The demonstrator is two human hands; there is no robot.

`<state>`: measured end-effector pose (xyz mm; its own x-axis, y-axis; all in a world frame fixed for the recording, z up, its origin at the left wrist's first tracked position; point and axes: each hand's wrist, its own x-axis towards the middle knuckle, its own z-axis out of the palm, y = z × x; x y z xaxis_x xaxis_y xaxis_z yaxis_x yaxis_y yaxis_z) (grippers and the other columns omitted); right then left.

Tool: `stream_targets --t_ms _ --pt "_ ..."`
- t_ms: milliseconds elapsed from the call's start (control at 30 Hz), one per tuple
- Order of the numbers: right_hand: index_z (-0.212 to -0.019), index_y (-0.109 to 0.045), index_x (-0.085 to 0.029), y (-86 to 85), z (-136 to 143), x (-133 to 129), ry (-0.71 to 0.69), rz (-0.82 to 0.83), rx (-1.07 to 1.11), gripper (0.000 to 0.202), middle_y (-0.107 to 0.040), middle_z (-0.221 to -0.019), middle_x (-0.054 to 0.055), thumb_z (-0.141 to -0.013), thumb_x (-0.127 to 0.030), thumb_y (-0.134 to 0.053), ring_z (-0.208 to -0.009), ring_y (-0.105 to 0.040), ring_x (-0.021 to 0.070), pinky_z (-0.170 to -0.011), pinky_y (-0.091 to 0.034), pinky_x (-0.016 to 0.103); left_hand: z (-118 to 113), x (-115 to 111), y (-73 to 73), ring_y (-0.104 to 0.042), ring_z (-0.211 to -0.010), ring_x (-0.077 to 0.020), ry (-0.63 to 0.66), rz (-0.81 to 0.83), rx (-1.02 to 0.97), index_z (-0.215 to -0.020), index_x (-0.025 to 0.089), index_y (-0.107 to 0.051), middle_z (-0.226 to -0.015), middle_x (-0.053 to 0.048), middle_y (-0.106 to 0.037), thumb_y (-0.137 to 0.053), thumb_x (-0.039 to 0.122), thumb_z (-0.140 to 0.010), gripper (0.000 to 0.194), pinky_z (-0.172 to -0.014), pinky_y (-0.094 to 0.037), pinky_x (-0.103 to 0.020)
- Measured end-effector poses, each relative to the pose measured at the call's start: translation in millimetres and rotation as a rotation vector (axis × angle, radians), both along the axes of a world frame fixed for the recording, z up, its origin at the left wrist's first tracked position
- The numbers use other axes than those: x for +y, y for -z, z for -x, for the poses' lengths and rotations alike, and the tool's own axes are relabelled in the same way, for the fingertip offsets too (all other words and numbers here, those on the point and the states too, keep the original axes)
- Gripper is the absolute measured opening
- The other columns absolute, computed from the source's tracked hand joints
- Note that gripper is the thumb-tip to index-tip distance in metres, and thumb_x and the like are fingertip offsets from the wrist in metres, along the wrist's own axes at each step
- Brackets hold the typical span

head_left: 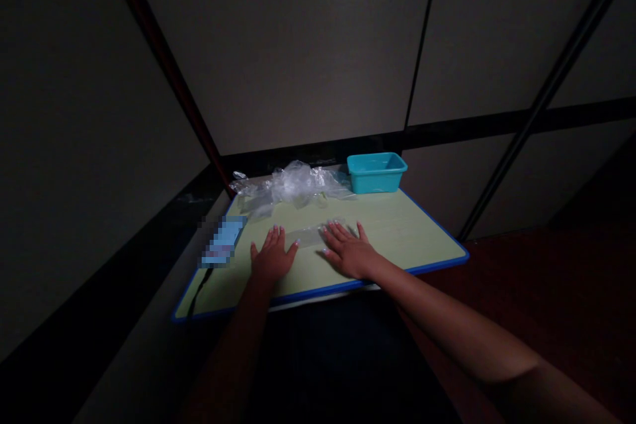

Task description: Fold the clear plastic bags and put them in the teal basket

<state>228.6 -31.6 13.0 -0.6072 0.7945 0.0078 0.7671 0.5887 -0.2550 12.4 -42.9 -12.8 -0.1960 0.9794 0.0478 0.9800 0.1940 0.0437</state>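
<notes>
My left hand (272,261) rests palm down with fingers spread on the pale yellow tabletop (402,228). Across from it, my right hand (349,252) also lies flat, its fingers apart and touching a clear plastic bag (309,237). That bag is spread flat between the two hands; its right part is partly covered by my right fingers. Behind the hands, a loose heap of crumpled clear plastic bags (298,182) lies along the table's back edge. Neither hand grips anything.
A turquoise plastic basket (375,179) stands at the back right corner. On the left edge lies a blurred-out bluish flat object (223,242) with a dark strap (199,289). Blue trim (318,293) borders the table, and panelled walls rise behind and to the left.
</notes>
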Motion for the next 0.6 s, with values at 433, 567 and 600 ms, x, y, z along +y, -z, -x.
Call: stream_targets --t_ms 433,567,600 --pt "-0.146 -0.013 -0.017 10.5 94.0 11.1 -0.094 0.073 -0.025 0.058 -0.009 -0.151 0.002 -0.091 -0.036 -0.017 -0.139 -0.008 0.0187 -0.106 0.008 0.058 1.7 -1.7 -1.7 -0.011 -0.139 -0.0186 0.0 0.022 0.01 -0.144 0.015 -0.019 -0.152 -0.006 -0.013 -0.016 0.029 -0.091 0.055 -0.108 -0.015 -0.056" --pt "-0.146 -0.011 -0.018 14.8 72.4 11.7 -0.045 0.076 -0.025 0.062 -0.009 -0.151 0.002 -0.091 -0.046 -0.013 -0.139 -0.008 0.0186 -0.106 0.005 0.058 1.8 -0.8 -0.5 -0.013 -0.139 -0.0187 -0.001 0.011 0.009 -0.144 0.013 -0.019 -0.151 -0.006 -0.013 -0.016 0.029 -0.09 0.056 -0.108 -0.015 -0.057" --pt "-0.146 -0.011 -0.019 15.1 64.5 11.0 -0.022 0.068 -0.02 0.062 -0.01 -0.151 0.002 -0.091 -0.048 -0.011 -0.139 -0.009 0.0188 -0.106 0.005 0.057 2.0 -0.6 0.0 -0.013 -0.139 -0.0188 -0.001 0.007 0.009 -0.144 0.013 -0.02 -0.151 -0.005 -0.013 -0.016 0.029 -0.09 0.056 -0.108 -0.015 -0.057"
